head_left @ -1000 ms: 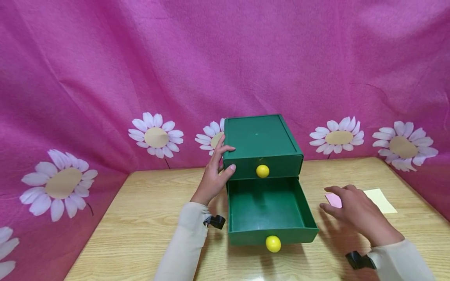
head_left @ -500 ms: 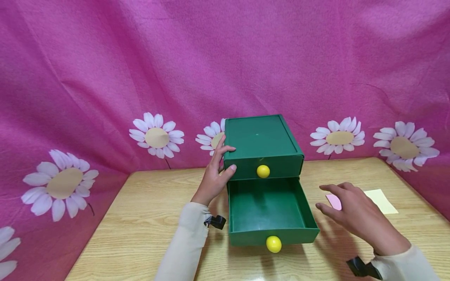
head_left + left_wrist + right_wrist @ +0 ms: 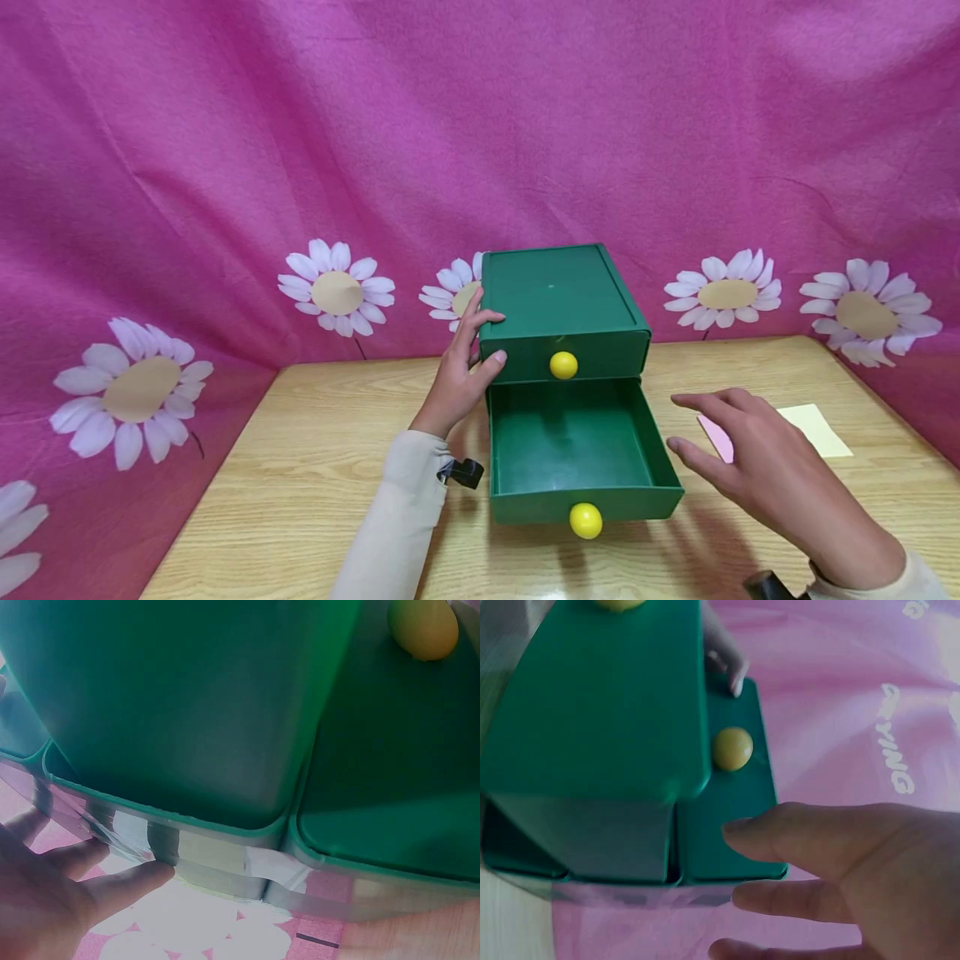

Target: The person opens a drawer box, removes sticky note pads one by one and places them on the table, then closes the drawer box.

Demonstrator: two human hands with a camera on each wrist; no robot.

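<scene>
A green two-drawer cabinet point(image 3: 558, 292) stands on the table. Its upper drawer point(image 3: 600, 357) is closed, while the lower drawer point(image 3: 573, 454) is pulled far out, with nothing visible inside. Each drawer has a round yellow knob point(image 3: 586, 520). My left hand point(image 3: 456, 375) rests on the cabinet's upper left corner, thumb on the front and a fingertip over the top edge; in the left wrist view its fingers lie fairly straight against the side. To the right of the lower drawer, my right hand point(image 3: 772, 467) hovers with fingers spread, holding nothing and touching nothing.
A pink paper sheet point(image 3: 716, 435), partly hidden by my right hand, and a pale yellow sheet point(image 3: 817, 430) lie on the wooden table point(image 3: 322, 467). A magenta cloth point(image 3: 420, 125) with white flowers surrounds the table's back and sides.
My right hand has shifted slightly left and toward the camera, and its thumb and fingers have spread wider. The left hand and the drawers have stayed put.
</scene>
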